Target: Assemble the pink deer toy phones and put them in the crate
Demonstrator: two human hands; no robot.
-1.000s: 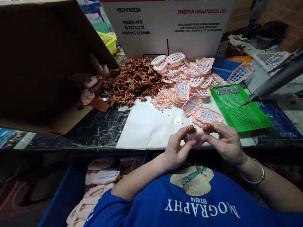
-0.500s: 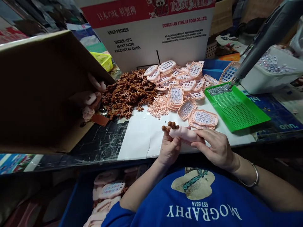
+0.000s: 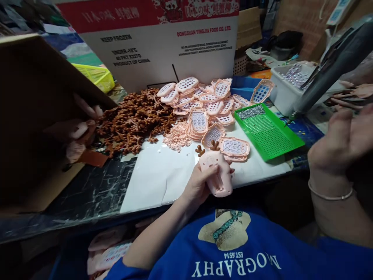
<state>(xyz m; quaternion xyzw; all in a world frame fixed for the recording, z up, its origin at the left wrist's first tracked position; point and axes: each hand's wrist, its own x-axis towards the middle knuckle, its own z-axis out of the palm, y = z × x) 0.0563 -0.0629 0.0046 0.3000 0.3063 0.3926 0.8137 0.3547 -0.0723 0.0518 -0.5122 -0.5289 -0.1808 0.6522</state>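
Note:
My left hand [image 3: 199,182] is closed on a pink plastic toy phone shell [image 3: 223,182]. Two brown antlers stick up from its top end, and small holes and a slot show on the face turned to me. My thumb presses across this face. At the right edge my right hand [image 3: 344,140] is raised and blurred, thumb and fingers apart, with nothing seen in it. Near it hangs a grey electric screwdriver [image 3: 329,74], its bit pointing down beside a green tray [image 3: 279,138] with small metal screws at its far end.
A heap of brown antler pieces [image 3: 136,120] lies beside stacked pink keypad panels [image 3: 199,120] and small pink bits [image 3: 177,136]. Behind stands a white carton [image 3: 163,54]; an open cardboard box [image 3: 37,116] is at left. A white bin [image 3: 287,91] holds small shiny parts.
My right hand has let go of the pink shell and moved up and right, towards the screwdriver. My left hand has turned the shell upright, its face towards me. The view has shifted right.

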